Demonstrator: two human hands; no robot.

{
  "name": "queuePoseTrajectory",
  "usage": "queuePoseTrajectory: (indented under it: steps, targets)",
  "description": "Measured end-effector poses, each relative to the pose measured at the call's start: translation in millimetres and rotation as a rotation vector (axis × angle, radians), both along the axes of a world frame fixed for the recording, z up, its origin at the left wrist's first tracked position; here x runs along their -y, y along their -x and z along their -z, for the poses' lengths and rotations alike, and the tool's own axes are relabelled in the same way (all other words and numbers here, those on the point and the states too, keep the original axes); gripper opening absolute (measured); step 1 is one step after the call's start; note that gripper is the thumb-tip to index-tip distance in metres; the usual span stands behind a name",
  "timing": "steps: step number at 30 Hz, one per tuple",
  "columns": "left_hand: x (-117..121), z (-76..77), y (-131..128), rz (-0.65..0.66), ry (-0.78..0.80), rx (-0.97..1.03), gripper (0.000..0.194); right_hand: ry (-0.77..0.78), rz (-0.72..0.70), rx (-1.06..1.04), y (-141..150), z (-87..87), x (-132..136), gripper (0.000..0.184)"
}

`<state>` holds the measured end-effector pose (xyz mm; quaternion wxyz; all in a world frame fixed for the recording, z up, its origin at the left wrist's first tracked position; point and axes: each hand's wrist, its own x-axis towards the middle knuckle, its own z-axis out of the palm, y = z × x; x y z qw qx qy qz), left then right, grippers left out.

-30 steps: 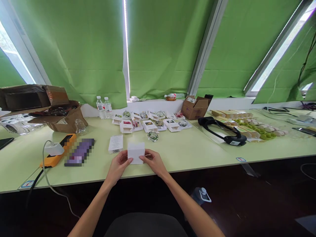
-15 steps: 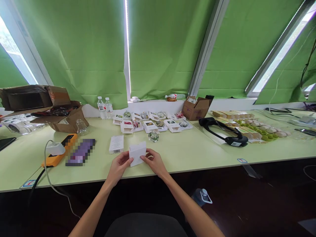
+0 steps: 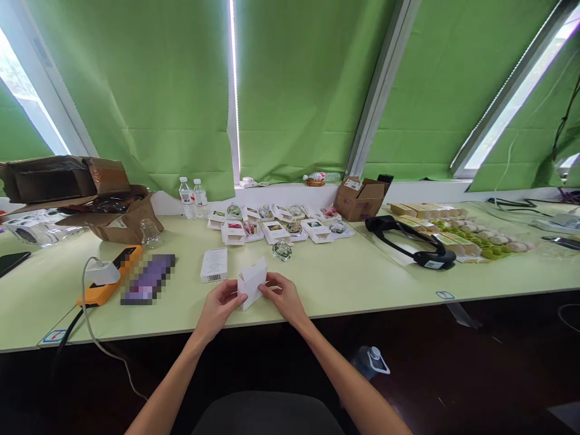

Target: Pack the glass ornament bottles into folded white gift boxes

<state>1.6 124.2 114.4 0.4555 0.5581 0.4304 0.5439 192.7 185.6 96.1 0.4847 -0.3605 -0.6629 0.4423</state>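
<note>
A small white cardboard box is held upright between both hands just above the table's front part, turned at an angle with a flap standing at its top. My left hand is closed on its left side, thumb across the front face. My right hand grips the right edge between thumb and fingers. Just behind my left hand lies a closed white box with a barcode. Beyond the held box rests a clear round ornament with greenery inside. Several opened white boxes with similar ornaments stand in rows behind it.
On the left are a purple blurred-out phone, an orange power strip with a cable, and brown cartons. Two water bottles stand at the back. A black headset and egg cartons lie to the right.
The white box has been turned in my hands, so it now stands more edge-on with its side showing. My left thumb has shifted slightly right across it.
</note>
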Motion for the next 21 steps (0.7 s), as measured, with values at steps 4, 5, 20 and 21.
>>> queuePoseTrajectory:
  steps: [4,5,20,21]
  targets:
    - [0.3,-0.5,-0.1,0.001,-0.005,-0.01,0.032,-0.004,0.01,0.013,-0.1,-1.1,1.0,0.033]
    - [0.5,-0.9,-0.3,-0.004,-0.006,-0.014,0.033,-0.003,0.01,0.012,0.0,-1.4,1.3,0.035]
    - [0.3,-2.9,1.9,0.008,-0.048,-0.097,0.03,-0.001,0.05,-0.003,0.4,2.0,-1.1,0.037]
    - [0.1,-2.1,2.6,-0.002,-0.052,-0.107,0.028,0.013,0.041,-0.025,0.3,1.7,-0.5,0.037]
